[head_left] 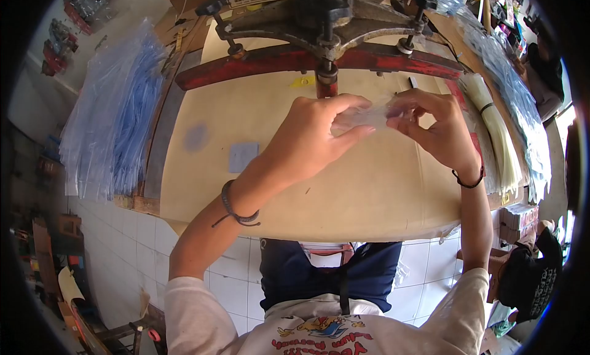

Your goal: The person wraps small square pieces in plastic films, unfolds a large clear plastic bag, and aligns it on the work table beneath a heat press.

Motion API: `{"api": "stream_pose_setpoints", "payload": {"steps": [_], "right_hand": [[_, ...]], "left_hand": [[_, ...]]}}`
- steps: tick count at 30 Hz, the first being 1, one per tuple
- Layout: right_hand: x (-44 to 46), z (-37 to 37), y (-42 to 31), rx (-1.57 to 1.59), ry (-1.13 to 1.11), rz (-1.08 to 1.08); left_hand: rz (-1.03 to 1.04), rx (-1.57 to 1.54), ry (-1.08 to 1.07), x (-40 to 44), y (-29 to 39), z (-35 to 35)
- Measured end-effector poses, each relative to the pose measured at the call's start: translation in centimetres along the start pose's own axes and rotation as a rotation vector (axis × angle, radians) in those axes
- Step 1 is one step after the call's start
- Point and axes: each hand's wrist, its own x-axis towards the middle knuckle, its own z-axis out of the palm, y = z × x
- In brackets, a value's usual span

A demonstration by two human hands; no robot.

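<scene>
Tan tabletop (369,195) with bluish square (243,157), pale bundle (499,137)

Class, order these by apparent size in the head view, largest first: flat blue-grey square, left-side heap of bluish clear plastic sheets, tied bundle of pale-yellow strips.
1. Heap of bluish clear plastic sheets
2. Tied bundle of pale-yellow strips
3. Flat blue-grey square

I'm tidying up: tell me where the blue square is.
In the head view, left of centre, the blue square lies on the tan sheet beside the left wrist.
</scene>
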Motion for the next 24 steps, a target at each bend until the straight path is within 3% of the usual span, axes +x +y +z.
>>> {"api": "stream_pose_setpoints", "payload": {"steps": [5, 11, 17, 20, 24], "right_hand": [[0.2, 0.4, -0.6, 0.058, -0.141, 0.195], [0.0, -0.3, 0.0, -0.028, -0.004, 0.020], [0.2, 0.8, -0.4, 0.062, -0.033, 0.078], [0.2, 1.2, 0.0, -0.020, 0.042, -0.018], [0.2, 1.0, -0.1, 0.031, 0.055, 0.073]], "left_hand": [[-0.076, 0.024, -0.043, -0.2, -1.3, 0.7], [-0.016, -0.024, 0.017, 0.0, -0.2, -0.1], [-0.021, 0.024, -0.026, -0.1, -0.8, 1.0], [-0.034, -0.013, -0.055, 0.0, -0.8, 1.1], [-0.105, -0.018, -0.054, 0.1, -0.3, 0.9]]}}
